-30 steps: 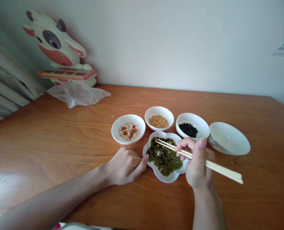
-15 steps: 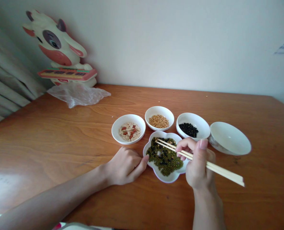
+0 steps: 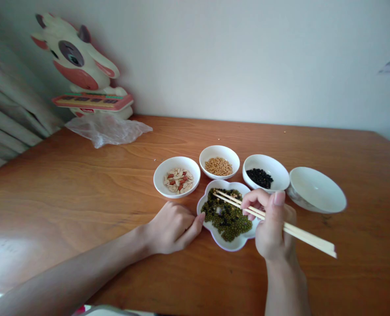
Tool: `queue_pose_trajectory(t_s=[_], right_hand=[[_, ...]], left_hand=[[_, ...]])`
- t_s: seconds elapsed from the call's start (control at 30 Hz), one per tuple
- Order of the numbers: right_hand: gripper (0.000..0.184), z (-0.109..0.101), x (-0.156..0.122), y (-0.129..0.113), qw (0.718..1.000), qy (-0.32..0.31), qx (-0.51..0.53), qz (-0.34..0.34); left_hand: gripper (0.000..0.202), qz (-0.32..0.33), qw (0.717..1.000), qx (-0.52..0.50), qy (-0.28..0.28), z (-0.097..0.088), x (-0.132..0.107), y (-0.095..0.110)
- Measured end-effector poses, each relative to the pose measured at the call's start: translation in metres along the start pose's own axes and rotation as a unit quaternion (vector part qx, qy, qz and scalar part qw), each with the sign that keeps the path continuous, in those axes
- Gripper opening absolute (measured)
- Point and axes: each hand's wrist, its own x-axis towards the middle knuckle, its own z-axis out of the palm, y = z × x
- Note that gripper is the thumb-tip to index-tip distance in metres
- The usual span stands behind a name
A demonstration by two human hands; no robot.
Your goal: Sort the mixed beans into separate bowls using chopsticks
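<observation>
A pair of chopsticks (image 3: 308, 237) is gripped in my right hand (image 3: 273, 224). Their tips reach into the upper left of a white flower-shaped dish (image 3: 233, 245), among green mung beans (image 3: 229, 229) mixed with some black and yellow beans. Whether a bean sits between the tips is too small to tell. My left hand (image 3: 175, 228) rests on the table with its fingers curled, closed at the dish's left rim; the thumb touches that rim, and the fingertips are hidden.
Behind the dish stand white bowls: one with peanuts (image 3: 178, 181), one with soybeans (image 3: 218, 166), one with black beans (image 3: 259, 177), and at right an empty bowl (image 3: 318, 191). A clear plastic bag (image 3: 111, 130) and a cow-shaped toy keyboard (image 3: 92, 102) sit at the back left.
</observation>
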Motion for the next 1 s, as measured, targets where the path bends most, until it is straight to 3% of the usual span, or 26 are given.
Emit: queue_pose_trajectory(t_s=[0.47, 0.8, 1.0], right_hand=[[0.079, 0.002, -0.002, -0.009, 0.999, 0.034, 0.008, 0.022], [0.079, -0.001, -0.002, -0.007, 1.0, 0.0, 0.009, 0.029], [0.077, 0.001, -0.001, -0.008, 0.999, 0.017, 0.017, 0.033]], left_hand=[[0.058, -0.001, 1.0, -0.005, -0.001, -0.003, 0.001, 0.002], [0.058, 0.007, 1.0, 0.003, 0.007, -0.002, 0.001, 0.002], [0.058, 0.004, 1.0, 0.009, -0.008, -0.001, -0.001, 0.0]])
